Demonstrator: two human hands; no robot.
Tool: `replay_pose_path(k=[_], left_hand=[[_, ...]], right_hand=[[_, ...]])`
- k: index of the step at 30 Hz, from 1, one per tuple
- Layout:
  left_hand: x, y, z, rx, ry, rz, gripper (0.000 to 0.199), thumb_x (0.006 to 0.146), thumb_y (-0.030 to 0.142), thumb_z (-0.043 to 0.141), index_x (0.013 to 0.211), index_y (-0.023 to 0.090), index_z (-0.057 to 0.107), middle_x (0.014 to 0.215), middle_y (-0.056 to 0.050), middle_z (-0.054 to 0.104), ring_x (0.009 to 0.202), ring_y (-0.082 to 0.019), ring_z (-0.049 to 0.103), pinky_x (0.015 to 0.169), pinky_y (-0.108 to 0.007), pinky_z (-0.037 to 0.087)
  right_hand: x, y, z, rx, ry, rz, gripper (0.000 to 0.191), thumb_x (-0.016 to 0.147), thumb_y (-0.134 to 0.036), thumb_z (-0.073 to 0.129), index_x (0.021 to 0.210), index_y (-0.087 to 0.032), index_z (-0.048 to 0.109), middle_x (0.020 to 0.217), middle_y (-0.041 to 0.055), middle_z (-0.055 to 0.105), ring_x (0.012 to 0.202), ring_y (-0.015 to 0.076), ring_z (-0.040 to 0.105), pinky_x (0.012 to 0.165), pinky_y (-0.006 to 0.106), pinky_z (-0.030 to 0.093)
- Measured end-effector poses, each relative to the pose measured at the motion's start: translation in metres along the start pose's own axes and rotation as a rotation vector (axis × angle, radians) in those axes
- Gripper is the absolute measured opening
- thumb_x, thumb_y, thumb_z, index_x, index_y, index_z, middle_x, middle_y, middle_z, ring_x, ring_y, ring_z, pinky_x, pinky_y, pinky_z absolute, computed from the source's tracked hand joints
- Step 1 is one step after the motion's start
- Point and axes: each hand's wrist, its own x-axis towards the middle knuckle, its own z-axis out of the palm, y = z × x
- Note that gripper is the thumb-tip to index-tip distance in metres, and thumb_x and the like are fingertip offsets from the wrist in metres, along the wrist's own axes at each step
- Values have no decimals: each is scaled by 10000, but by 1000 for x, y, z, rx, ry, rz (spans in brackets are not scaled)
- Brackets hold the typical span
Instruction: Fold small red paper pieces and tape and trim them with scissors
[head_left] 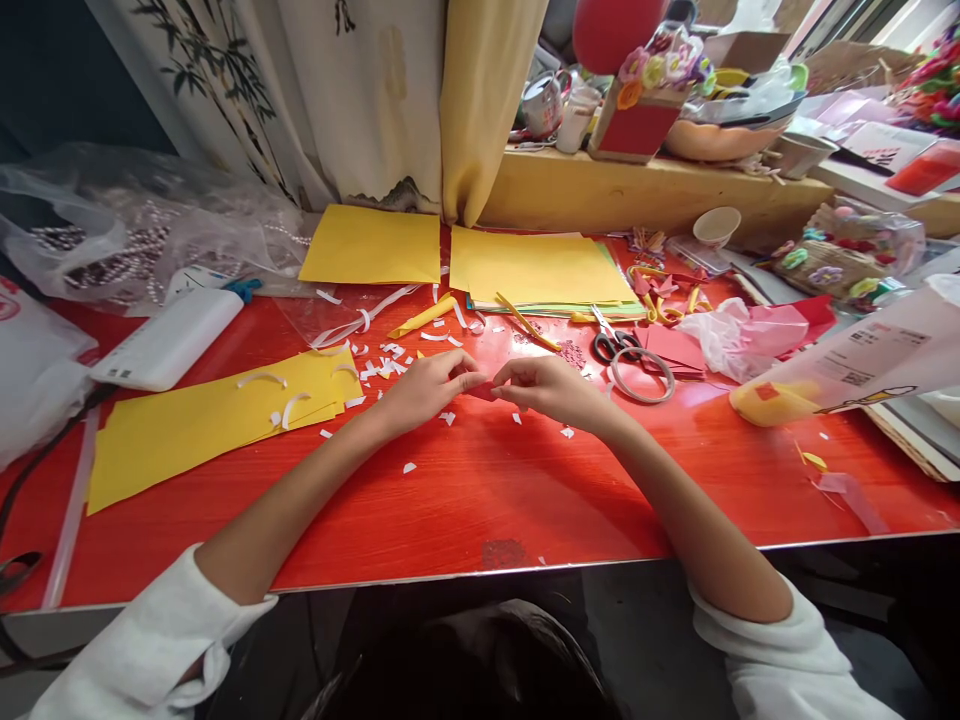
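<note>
A small piece of red paper (481, 391) sits between the two hands, just above the red desk (465, 510). The left hand (429, 386) pinches its left end between thumb and fingers; the right hand (549, 390) has its fingertips bent in at the other end, pinching too. Much of the paper is hidden by the fingers, so its exact shape cannot be told.

White paper scraps (409, 467) lie scattered around the hands, thickest just beyond the left one. A narrow rolled yellow strip (527, 321) lies just beyond the right hand, and a wider yellow roll (422, 315) beyond the left. Near the right hand, to its right, are scissors (604, 347) with black handles, a ring-shaped roll of tape (643, 399) and red paper pieces (679, 350). Long yellow sheets (180, 435) lie left of the left hand. Farther beyond both hands rests a stack of coloured sheets (536, 265), yellow on top. Well to the right, a translucent cup (862, 350) leans over.
</note>
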Motion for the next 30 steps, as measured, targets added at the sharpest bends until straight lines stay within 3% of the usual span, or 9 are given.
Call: replay_pose_path(k=[7, 11, 13, 16, 19, 22, 25, 27, 30], left_hand=[[0, -3, 1, 155, 102, 143, 254, 893, 298, 420, 733, 153, 553, 745, -15, 577, 746, -140, 507, 695, -264, 387], [0, -2, 1, 113, 95, 128, 252, 896, 351, 437, 785, 162, 561, 788, -9, 591, 756, -133, 519, 701, -261, 401], [0, -4, -2, 83, 76, 115, 245, 893, 379, 444, 856, 177, 576, 855, -8, 609, 799, -135, 538, 724, -264, 415], [2, -9, -7, 185, 115, 159, 225, 894, 356, 454, 948, 181, 584, 977, -35, 601, 945, -166, 526, 849, -307, 410], [2, -13, -14, 392, 185, 172, 195, 890, 286, 462, 956, 146, 581, 1021, -79, 573, 1009, -203, 493, 924, -366, 373], [-3, -10, -21, 489, -48, 151, 168, 870, 299, 494, 879, 155, 580, 961, -66, 567, 964, -211, 483, 887, -378, 380], [-11, -3, -24, 487, -304, 101, 185, 832, 351, 550, 870, 170, 561, 961, -52, 537, 938, -202, 463, 864, -366, 383], [-13, 0, -23, 500, -377, 100, 173, 843, 329, 529, 793, 164, 542, 902, -39, 535, 906, -188, 460, 860, -353, 378], [-13, -2, -24, 524, -395, 192, 183, 852, 251, 489, 698, 158, 521, 819, -27, 552, 846, -168, 478, 805, -313, 387]], right_hand=[[-1, -4, 8, 120, -55, -12, 264, 804, -393, 577, 896, -145, 568, 695, 0, 573, 523, 91, 522, 500, 221, 385], [1, 1, 15, 149, 15, -9, 167, 850, -324, 512, 841, -157, 516, 637, -15, 545, 520, 104, 538, 497, 219, 390], [3, 4, 16, 7, 138, -40, 119, 848, -273, 514, 836, -154, 524, 665, 4, 569, 581, 117, 549, 531, 222, 378], [4, 6, 17, -425, 299, -137, 106, 867, -219, 474, 870, -148, 553, 804, 54, 625, 670, 144, 554, 541, 240, 309], [4, 3, 22, -759, 235, -120, 181, 905, -211, 401, 918, -150, 571, 888, 76, 638, 650, 160, 565, 495, 267, 211], [2, -1, 23, -844, 93, -83, 245, 911, -339, 439, 963, -152, 588, 915, 87, 645, 670, 186, 593, 486, 276, 192], [-3, -7, 12, -795, 61, -76, 428, 885, -486, 459, 1154, -163, 543, 983, 92, 654, 743, 221, 616, 503, 276, 245], [-8, -11, 1, -758, 82, -37, 440, 896, -473, 450, 1212, -174, 516, 1003, 86, 657, 765, 225, 620, 518, 279, 281], [-21, -12, -8, -726, 49, 0, 261, 906, -372, 468, 967, -179, 633, 951, 67, 669, 734, 200, 615, 545, 282, 317]])
